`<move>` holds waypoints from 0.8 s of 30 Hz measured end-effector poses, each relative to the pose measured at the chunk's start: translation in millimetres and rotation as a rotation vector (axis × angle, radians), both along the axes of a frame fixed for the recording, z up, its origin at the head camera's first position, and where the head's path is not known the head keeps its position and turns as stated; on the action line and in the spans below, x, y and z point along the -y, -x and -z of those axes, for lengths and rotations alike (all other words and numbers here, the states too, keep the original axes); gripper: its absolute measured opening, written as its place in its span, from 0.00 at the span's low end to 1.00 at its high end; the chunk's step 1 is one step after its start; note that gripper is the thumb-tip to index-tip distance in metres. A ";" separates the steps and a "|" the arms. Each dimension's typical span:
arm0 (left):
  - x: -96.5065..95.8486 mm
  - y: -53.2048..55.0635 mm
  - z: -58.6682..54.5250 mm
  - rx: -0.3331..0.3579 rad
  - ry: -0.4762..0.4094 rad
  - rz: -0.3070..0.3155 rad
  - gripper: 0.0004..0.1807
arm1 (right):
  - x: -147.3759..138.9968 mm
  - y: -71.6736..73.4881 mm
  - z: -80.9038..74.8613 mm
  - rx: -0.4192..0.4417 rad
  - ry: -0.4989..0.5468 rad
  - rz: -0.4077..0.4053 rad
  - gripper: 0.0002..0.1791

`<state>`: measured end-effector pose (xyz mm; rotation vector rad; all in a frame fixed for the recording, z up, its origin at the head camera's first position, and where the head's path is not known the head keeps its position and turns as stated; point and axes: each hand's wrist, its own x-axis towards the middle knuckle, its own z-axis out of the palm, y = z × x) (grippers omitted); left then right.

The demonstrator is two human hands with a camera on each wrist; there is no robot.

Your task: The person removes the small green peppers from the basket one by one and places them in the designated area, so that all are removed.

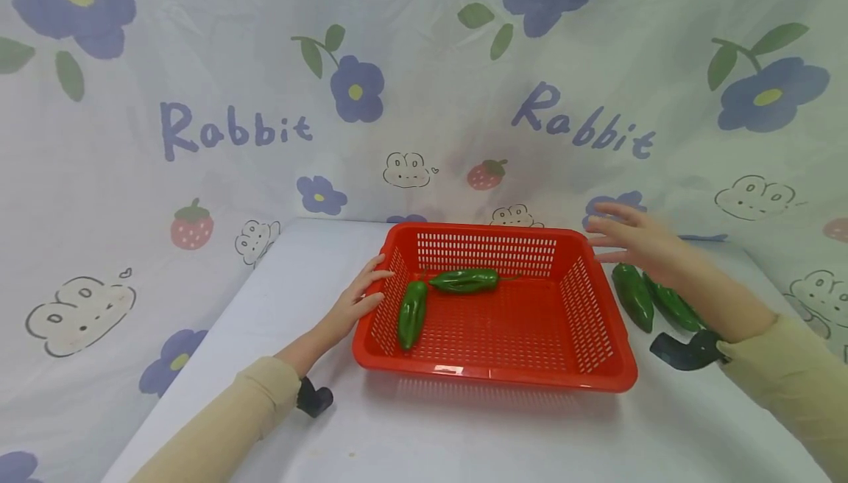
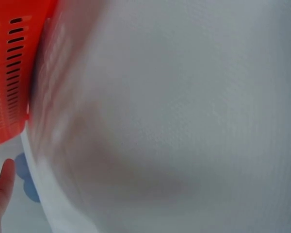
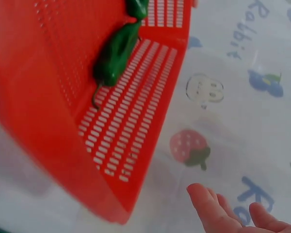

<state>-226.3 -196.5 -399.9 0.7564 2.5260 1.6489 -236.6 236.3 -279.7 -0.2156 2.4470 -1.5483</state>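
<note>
A red perforated plastic basket [image 1: 490, 374] stands on the white table, with two green peppers inside. One pepper [image 1: 413, 315] lies lengthwise along the left wall; the other pepper [image 1: 465, 280] lies crosswise near the back wall and also shows in the right wrist view [image 3: 116, 53]. At the left rim, my left hand [image 1: 351, 302] has its fingers extended at the edge, apparently touching it. My right hand [image 1: 639, 241] is raised beside the back right corner, fingers spread and holding nothing. In the right wrist view, its fingers [image 3: 208, 208] are apart from the basket.
Right of the basket, two more green peppers lie on the table, one pepper [image 1: 634, 297] nearer the rim and another pepper [image 1: 674, 306] partly behind my right forearm. A printed cloth [image 1: 424, 85] hangs behind the white table [image 1: 424, 431]. Black camera mounts sit at both wrists.
</note>
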 end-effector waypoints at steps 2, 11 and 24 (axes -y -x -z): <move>3.4 4.3 7.7 -0.007 -0.002 -0.003 0.21 | 9.8 1.6 0.6 0.025 0.020 -0.022 0.41; 4.6 7.9 13.2 -0.020 -0.013 0.000 0.21 | 46.3 12.7 13.8 0.091 0.078 -0.089 0.39; 4.6 7.1 13.5 0.001 -0.017 -0.007 0.22 | 80.5 23.7 35.7 0.188 0.065 -0.137 0.38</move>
